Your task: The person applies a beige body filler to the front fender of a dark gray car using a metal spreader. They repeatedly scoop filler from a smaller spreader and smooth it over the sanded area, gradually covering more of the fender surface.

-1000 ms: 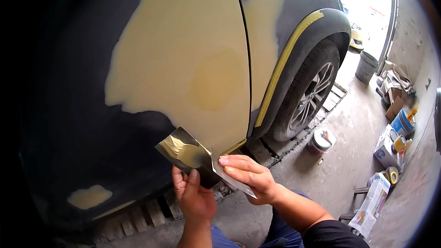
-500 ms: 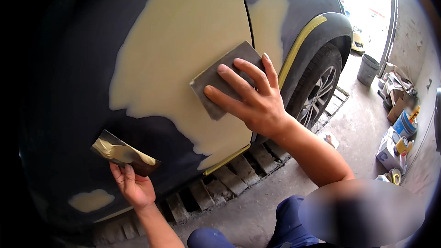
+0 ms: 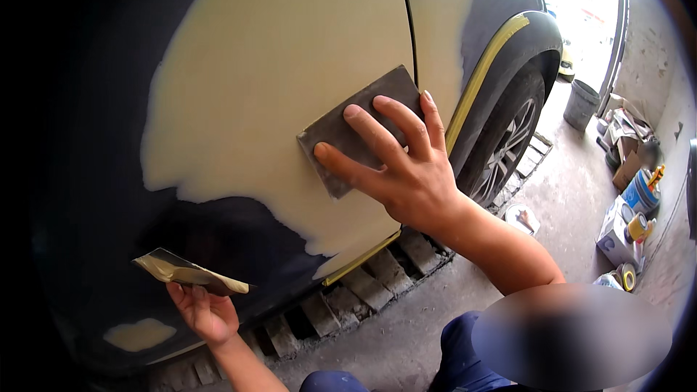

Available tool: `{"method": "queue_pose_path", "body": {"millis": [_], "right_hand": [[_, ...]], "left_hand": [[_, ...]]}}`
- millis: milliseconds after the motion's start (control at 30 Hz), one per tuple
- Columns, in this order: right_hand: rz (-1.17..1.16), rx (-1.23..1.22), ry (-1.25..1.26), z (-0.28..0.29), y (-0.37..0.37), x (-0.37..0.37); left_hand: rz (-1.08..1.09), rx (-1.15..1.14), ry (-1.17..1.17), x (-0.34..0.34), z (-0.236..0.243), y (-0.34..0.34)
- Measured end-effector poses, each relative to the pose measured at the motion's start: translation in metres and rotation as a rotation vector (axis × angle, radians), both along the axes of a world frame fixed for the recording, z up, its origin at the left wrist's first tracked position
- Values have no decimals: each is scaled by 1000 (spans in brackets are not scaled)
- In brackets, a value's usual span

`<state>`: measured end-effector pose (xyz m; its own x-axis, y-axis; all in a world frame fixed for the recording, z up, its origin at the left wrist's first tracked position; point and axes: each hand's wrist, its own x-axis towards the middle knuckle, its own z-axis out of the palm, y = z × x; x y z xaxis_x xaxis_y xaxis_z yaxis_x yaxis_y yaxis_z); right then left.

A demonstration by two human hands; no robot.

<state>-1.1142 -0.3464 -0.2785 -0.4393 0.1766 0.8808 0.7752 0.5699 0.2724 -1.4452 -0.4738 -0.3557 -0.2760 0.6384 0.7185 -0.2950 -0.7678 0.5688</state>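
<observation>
Pressed flat-handed against the car's side, my right hand [image 3: 417, 174] grips a dark grey rectangular spreader [image 3: 330, 134], its fingers spread over the back and the thumb side hidden. The spreader lies over a large cream-yellow filler patch [image 3: 276, 72] on the dark door, left of the panel seam. Lower left, my left hand [image 3: 210, 316] pinches a dark flat plate [image 3: 231, 286] from below. A thick smear of yellow body filler [image 3: 181, 271] lies along this plate, which is tilted and held off the panel.
Yellow masking tape [image 3: 475, 72] edges the wheel arch above the rear wheel [image 3: 504, 138]. A smaller filler spot [image 3: 139, 335] sits low on the door. A floor grating [image 3: 363, 283] runs beneath the car. Right, a grey bucket [image 3: 581, 105], a blue pail [image 3: 640, 192] and boxes stand by the wall.
My left hand's plate has tilted flatter and dropped lower in the picture. The spreader has shifted slightly left of the seam along the patch. The whole view has moved a little.
</observation>
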Motion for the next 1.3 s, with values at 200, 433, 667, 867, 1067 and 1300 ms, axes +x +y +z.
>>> {"method": "queue_pose_path", "body": {"millis": [200,433,667,867,1067,1300], "right_hand": [[-1,23,44,-16,4,-4],[-9,45,17,-33,7,-3],[-2,41,31,-49,8,-2],[8,-27,58,-60,2,-4],[11,-22,26,-72,4,-1],[19,-30,2,-85,3,1]], "left_hand": [[16,1,32,-4,-4,0],[-20,45,45,0,-2,1],[-26,29,37,-2,-3,-1],[-52,24,36,-2,-3,-1],[34,-19,34,0,-1,-3],[45,-17,41,-5,-6,-3]]}}
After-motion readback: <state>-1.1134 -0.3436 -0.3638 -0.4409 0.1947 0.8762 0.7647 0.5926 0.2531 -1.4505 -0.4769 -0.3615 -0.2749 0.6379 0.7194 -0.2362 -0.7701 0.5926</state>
